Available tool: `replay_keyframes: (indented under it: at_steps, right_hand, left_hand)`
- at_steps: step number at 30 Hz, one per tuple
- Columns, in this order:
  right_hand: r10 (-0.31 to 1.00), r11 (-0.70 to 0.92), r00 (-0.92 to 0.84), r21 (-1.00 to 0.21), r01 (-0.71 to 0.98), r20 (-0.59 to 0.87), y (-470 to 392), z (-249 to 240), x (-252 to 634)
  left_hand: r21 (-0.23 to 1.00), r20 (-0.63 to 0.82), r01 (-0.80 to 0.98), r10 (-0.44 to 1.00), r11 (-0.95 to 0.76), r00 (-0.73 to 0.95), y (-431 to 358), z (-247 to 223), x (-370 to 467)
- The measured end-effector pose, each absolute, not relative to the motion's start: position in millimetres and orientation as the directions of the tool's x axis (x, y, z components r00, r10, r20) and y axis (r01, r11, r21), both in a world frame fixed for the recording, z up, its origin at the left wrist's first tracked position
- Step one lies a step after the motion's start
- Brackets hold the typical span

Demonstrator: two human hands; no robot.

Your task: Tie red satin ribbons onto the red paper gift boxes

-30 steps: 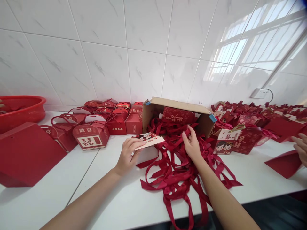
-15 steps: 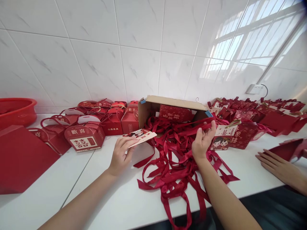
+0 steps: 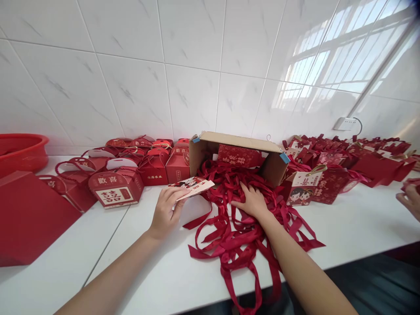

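My left hand (image 3: pixel 167 210) pinches a flat printed card (image 3: pixel 193 186), cream and red with cartoon figures, above the white table. My right hand (image 3: pixel 253 201) rests on a tangled heap of dark red ribbons (image 3: pixel 229 240), fingers spread and pointing toward the box; no ribbon is seen gripped. The heap spills from a cardboard box (image 3: pixel 236 139) lying on its side, and some loops hang over the table's front edge. Inside the box, behind the ribbons, sits a red printed piece (image 3: pixel 240 155).
Red gift boxes (image 3: pixel 115 186) with handles stand to the left, beside a red basin (image 3: pixel 22 153) and a large red panel (image 3: pixel 33 218). Ribboned red gift bags (image 3: pixel 328 183) crowd the right side. A co-worker's hand (image 3: pixel 411 199) is at the right edge.
My right hand has come down and left from above the ribbons onto the heap. A strip raised beside it has dropped. The co-worker's hand has moved right. My left hand stays put.
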State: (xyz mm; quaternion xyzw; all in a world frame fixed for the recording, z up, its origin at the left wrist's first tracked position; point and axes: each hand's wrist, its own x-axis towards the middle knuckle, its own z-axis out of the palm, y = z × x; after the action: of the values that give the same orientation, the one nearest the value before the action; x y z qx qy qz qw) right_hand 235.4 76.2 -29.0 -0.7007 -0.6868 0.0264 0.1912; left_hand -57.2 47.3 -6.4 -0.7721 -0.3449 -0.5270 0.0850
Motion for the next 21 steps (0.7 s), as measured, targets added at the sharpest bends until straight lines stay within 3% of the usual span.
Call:
replay_keyframes:
  at_steps: [3, 9, 13, 15, 19, 21]
  right_hand:
    - [0.966, 0.025, 0.040, -0.246, 0.969, 0.254, 75, -24, 240]
    - [0.945, 0.164, -0.074, -0.265, 0.950, 0.319, 69, -18, 235]
    - [0.760, 0.182, 0.120, -0.386, 0.905, 0.639, 58, -5, 225]
    - [0.672, 0.120, 0.237, -0.419, 0.900, 0.702, 51, 9, 226]
    - [0.747, -0.094, 0.308, -0.364, 0.927, 0.590, 41, 43, 239]
    - [0.851, -0.049, 0.231, -0.366, 0.929, 0.471, 43, 56, 242]
  left_hand:
    - [0.242, 0.867, 0.626, 0.455, -0.742, 0.203, 46, -6, -59]
    - [0.245, 0.861, 0.619, 0.461, -0.746, 0.215, 46, -5, -61]
    - [0.222, 0.873, 0.613, 0.434, -0.759, 0.221, 46, -5, -59]
    - [0.225, 0.877, 0.610, 0.431, -0.760, 0.213, 46, -5, -59]
    - [0.240, 0.869, 0.618, 0.450, -0.748, 0.207, 45, -3, -60]
    - [0.229, 0.871, 0.611, 0.440, -0.757, 0.218, 45, -2, -61]
